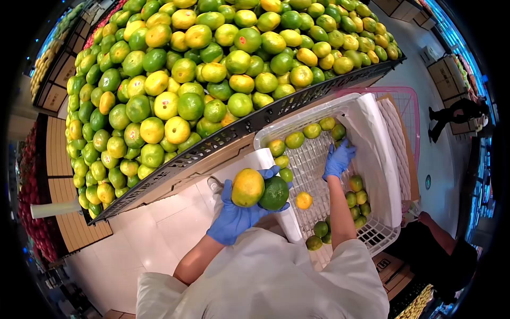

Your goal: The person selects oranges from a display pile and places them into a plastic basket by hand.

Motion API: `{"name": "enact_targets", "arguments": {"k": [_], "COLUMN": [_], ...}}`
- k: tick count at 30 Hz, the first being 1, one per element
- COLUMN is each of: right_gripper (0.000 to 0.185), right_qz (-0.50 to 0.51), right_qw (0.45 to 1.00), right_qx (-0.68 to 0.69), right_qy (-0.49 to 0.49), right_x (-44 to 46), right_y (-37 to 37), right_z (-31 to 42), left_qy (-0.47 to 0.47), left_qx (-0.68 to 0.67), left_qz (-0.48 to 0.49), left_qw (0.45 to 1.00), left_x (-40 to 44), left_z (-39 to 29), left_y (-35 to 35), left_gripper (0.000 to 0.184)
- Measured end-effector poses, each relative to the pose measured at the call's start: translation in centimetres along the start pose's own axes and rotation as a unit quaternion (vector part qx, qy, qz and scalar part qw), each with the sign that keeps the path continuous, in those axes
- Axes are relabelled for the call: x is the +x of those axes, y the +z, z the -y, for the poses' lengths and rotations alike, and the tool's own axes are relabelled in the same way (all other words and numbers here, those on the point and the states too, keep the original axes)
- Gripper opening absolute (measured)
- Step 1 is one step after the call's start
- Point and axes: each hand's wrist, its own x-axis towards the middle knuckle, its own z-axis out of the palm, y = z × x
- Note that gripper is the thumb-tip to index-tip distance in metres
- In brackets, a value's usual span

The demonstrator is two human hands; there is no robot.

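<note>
Mandarins [248, 187]: handling and grip

Your gloved left hand [236, 207] is filled, fingers curled around two mandarins side by side, one yellow-orange and one dark green [274, 192], held beside the white plastic crate [314, 165]. Your right hand [339, 159] is inside the crate, fingertips at the fruit in its far corner; whether it grips one cannot be told. Further mandarins lie along the crate's edges, and a large heap fills the black display bin [249, 125].

Assessment: you should find each fruit light and fairly firm, with a glossy rind that may slip against gloves. Skin is likely to bruise under hard pressure. Take hold around the widest part with spread fingers; support paired fruit from below, since round sides can roll apart.
</note>
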Motion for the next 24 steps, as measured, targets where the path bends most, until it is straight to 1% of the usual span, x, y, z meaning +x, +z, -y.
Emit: {"name": "enact_targets", "arguments": {"k": [1, 2, 3, 5, 6, 7, 8, 9, 11, 12, 13, 14, 15, 16, 17, 18, 21, 23, 24], "right_gripper": [0.056, 0.053, 0.053, 0.052, 0.052, 0.051, 0.05, 0.05, 0.048, 0.048, 0.047, 0.048, 0.048, 0.049, 0.051, 0.05, 0.049, 0.05, 0.053], "right_qz": [-0.009, 0.001, -0.001, -0.008, -0.01, 0.046, 0.1, 0.095, 0.074, 0.064, 0.143, 0.211, 0.196, 0.285, 0.367, 0.359, 0.348, 0.356, 0.36], "right_qw": [0.999, 0.998, 0.998, 0.988, 0.988, 0.96, 0.911, 0.912, 0.856, 0.86, 0.727, 0.556, 0.563, 0.409, 0.242, 0.259, 0.316, 0.339, 0.348], "right_qx": [0.027, 0.036, 0.036, 0.124, 0.124, 0.259, 0.388, 0.389, 0.502, 0.496, 0.652, 0.776, 0.775, 0.831, 0.858, 0.861, 0.861, 0.856, 0.857], "right_qy": [0.03, 0.05, 0.045, 0.094, 0.088, 0.091, 0.094, 0.093, 0.101, 0.103, 0.163, 0.211, 0.21, 0.245, 0.266, 0.25, 0.195, 0.162, 0.12], "right_x": [-0.4, -0.6, -0.9, -1.5, -1.5, -1.1, -1.0, -1.6, -2.9, -3.6, -4.5, -5.3, -5.8, -5.9, -6.2, -6.7, -7.7, -8.3, -8.8], "right_y": [0.2, 0.4, 0.6, 1.2, 2.5, 4.4, 5.2, 4.2, 0.1, -3.3, -7.7, -11.6, -14.8, -17.5, -19.3, -20.2, -23.4, -26.0, -27.4], "right_z": [0.1, 0.3, 0.5, 0.6, -0.2, -1.7, -2.3, -2.0, -1.1, -0.1, 1.3, 2.6, 3.7, 4.9, 6.1, 7.3, 11.2, 14.0, 15.5], "left_qy": [0.02, 0.026, 0.03, 0.04, 0.049, 0.056, 0.058, 0.068, 0.07, 0.073, 0.076, 0.079, 0.067, 0.065, 0.063, 0.06, 0.036, 0.027, 0.026], "left_qx": [0.006, 0.004, -0.008, -0.024, -0.017, -0.009, -0.008, -0.023, -0.04, -0.054, -0.059, -0.064, -0.068, -0.075, -0.082, -0.073, -0.065, -0.073, -0.072], "left_qz": [-0.026, -0.027, -0.032, -0.035, -0.038, -0.041, -0.037, -0.026, -0.005, 0.03, 0.035, 0.039, 0.051, 0.047, 0.045, 0.03, 0.06, 0.077, 0.073], "left_qw": [0.999, 0.999, 0.999, 0.998, 0.998, 0.998, 0.998, 0.997, 0.997, 0.995, 0.995, 0.994, 0.994, 0.994, 0.994, 0.995, 0.995, 0.994, 0.994], "left_x": [-0.5, -0.9, -1.3, -2.0, -2.3, -2.6, -3.1, -3.5, -4.1, -4.5, -5.0, -5.3, -5.6, -5.8, -5.9, -6.1, -6.7, -7.2, -7.6], "left_z": [-0.2, -0.5, -0.9, -1.6, -2.0, -2.4, -2.9, -3.4, -4.7, -5.4, -6.0, -6.7, -7.3, -8.0, -8.7, -9.4, -12.0, -13.6, -14.6], "left_y": [-0.1, -0.5, -1.0, -1.6, -1.7, -1.8, -1.9, -2.0, -2.4, -2.8, -2.9, -2.9, -3.1, -3.2, -3.3, -3.2, -2.7, -2.3, -2.0], "left_gripper": [0.081, 0.081, 0.081, 0.08, 0.08, 0.08, 0.08, 0.079, 0.078, 0.081, 0.081, 0.081, 0.081, 0.081, 0.082, 0.081, 0.079, 0.075, 0.074]}}
